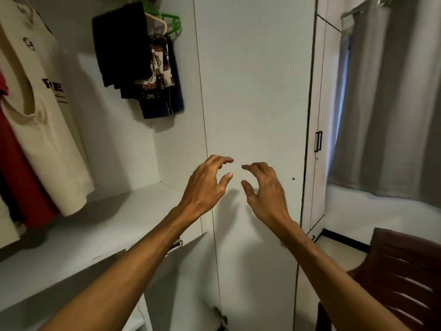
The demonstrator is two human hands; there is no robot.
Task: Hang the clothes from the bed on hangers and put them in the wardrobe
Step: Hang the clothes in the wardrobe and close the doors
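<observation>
Garments [47, 120] already hang inside; left hand [205, 185] and right hand [265, 189], loosely curled, hold nothing before the wardrobe door [257, 91]; next, probably fetch another.

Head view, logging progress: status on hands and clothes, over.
Left hand, right hand empty, open. Cream printed sleeveless top, red shirt hang inside white wardrobe. Brown slatted chair at right.
</observation>
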